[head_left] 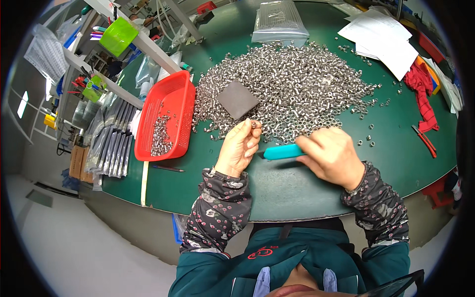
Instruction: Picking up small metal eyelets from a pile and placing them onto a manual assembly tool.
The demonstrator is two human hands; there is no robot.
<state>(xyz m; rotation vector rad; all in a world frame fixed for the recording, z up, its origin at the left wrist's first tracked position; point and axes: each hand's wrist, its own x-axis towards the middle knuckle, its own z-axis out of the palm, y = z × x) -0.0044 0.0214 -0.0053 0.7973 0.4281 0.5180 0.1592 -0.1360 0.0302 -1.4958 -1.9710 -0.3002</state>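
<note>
My left hand (240,144) pinches a small metal ring (254,124) between thumb and forefinger, at the near edge of a wide heap of the same shiny metal rings (297,74). My right hand (332,157) is wrapped round a teal utility knife (283,152). The knife's dark tip points left and lies close to my left fingers, below the ring. Whether the tip touches the left hand, I cannot tell. A dark grey square block (237,99) rests on the heap, just beyond my left hand.
A red perforated basket (188,114) with some rings stands left of the heap. A pencil (168,169) and a pale strip (144,184) lie near it. Stacked plastic-bagged trays (280,22) stand behind. Papers (378,37), a red cloth (423,99) and red-handled tweezers (425,142) lie right.
</note>
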